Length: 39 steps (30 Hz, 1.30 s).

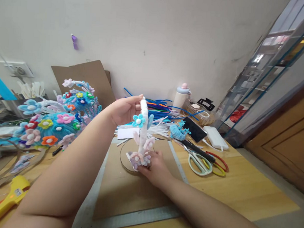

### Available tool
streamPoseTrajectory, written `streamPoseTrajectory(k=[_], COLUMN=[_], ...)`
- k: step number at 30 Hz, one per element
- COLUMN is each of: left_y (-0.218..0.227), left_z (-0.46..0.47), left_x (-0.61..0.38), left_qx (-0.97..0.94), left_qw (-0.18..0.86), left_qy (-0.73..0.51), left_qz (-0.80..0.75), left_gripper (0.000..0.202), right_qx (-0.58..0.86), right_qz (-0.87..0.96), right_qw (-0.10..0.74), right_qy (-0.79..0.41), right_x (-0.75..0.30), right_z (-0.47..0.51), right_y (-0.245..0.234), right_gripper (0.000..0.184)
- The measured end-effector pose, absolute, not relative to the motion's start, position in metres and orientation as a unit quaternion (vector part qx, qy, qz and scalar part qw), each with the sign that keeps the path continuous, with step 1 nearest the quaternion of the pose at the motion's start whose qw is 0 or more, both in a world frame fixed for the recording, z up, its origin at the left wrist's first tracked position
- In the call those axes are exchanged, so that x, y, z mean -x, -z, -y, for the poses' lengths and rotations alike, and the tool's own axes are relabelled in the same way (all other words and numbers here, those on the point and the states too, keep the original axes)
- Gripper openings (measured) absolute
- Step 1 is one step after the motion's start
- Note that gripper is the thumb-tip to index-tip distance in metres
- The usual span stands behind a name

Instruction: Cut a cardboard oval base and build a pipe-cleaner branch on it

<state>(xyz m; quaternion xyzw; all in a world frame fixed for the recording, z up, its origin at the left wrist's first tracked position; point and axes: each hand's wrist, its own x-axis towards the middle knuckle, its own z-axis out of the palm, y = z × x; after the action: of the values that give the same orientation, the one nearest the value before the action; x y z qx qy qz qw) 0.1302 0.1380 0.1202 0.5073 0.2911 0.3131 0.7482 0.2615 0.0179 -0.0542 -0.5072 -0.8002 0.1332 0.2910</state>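
Observation:
A white fuzzy pipe-cleaner stem [143, 127] stands upright over a round cardboard disc [125, 157]. A blue flower with a white centre is fixed near its top, and pale pink and lilac flowers cluster at its base. My left hand [125, 109] pinches the top end of the stem between thumb and fingers. My right hand [155, 167] is closed round the flower cluster at the bottom, resting on the brown cardboard sheet [127, 191].
Finished flower-covered pieces [55, 119] stand at the left, with a yellow glue gun [8, 198] in front. Behind lie coloured pipe cleaners [162, 109], a bottle [181, 95], a phone [195, 129], a power bank [215, 137] and scissors [200, 162]. The table edge runs along the right.

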Motion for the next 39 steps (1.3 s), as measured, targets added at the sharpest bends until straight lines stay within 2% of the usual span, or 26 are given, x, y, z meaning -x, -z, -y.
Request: streamPoseTrajectory(k=[4,7,10,12,14,17,18,20,22,26,31,34,36,39], left_y=[-0.111,-0.101,-0.092,-0.084,-0.067,-0.027,-0.012,0.016,0.037,0.054,0.048,0.039,0.032,0.027], left_z=[-0.125,-0.117,-0.108,-0.101,-0.095,-0.085,-0.082,-0.075,-0.070,-0.064,-0.059,-0.049,-0.039,-0.027], left_x=[-0.114,-0.104,-0.094,-0.087,-0.081,-0.070,-0.066,-0.059,-0.052,-0.050,-0.055,-0.051,-0.045,-0.038], left_qx=[-0.520,-0.599,-0.728,-0.777,-0.777,-0.717,-0.686,-0.666,-0.647,-0.632,-0.629,-0.634,-0.656,-0.702], left_qw=[0.629,0.403,0.138,0.052,0.057,0.190,0.266,0.327,0.382,0.459,0.491,0.492,0.473,0.418], left_qy=[-0.456,-0.590,-0.573,-0.524,-0.506,-0.479,-0.447,-0.406,-0.369,-0.327,-0.314,-0.295,-0.261,-0.213], left_qz=[-0.355,-0.362,-0.349,-0.345,-0.371,-0.470,-0.508,-0.533,-0.547,-0.532,-0.515,-0.519,-0.528,-0.536], left_gripper=[0.034,0.021,0.032,0.041,0.044,0.044,0.047,0.049,0.056,0.078,0.087,0.085,0.084,0.082], right_qx=[0.510,0.512,0.512,0.511,0.508,0.500,0.501,0.515,0.548,0.596,0.590,0.576,0.566,0.540], right_qz=[0.785,0.784,0.785,0.787,0.791,0.800,0.801,0.800,0.791,0.772,0.780,0.784,0.786,0.793], right_qw=[0.311,0.307,0.302,0.295,0.287,0.276,0.273,0.260,0.233,0.177,0.155,0.155,0.156,0.170], right_qy=[-0.160,-0.169,-0.174,-0.181,-0.185,-0.184,-0.180,-0.165,-0.144,-0.136,-0.140,-0.171,-0.192,-0.224], right_x=[-0.260,-0.260,-0.259,-0.258,-0.259,-0.267,-0.271,-0.281,-0.291,-0.297,-0.294,-0.301,-0.307,-0.315], right_z=[-0.017,-0.016,-0.014,-0.013,-0.013,-0.015,-0.017,-0.020,-0.023,-0.026,-0.030,-0.033,-0.035,-0.038], right_y=[0.054,0.053,0.051,0.049,0.047,0.045,0.045,0.045,0.047,0.052,0.058,0.058,0.058,0.058], right_gripper=[0.018,0.019,0.020,0.021,0.021,0.023,0.031,0.053,0.068,0.070,0.060,0.066,0.066,0.055])
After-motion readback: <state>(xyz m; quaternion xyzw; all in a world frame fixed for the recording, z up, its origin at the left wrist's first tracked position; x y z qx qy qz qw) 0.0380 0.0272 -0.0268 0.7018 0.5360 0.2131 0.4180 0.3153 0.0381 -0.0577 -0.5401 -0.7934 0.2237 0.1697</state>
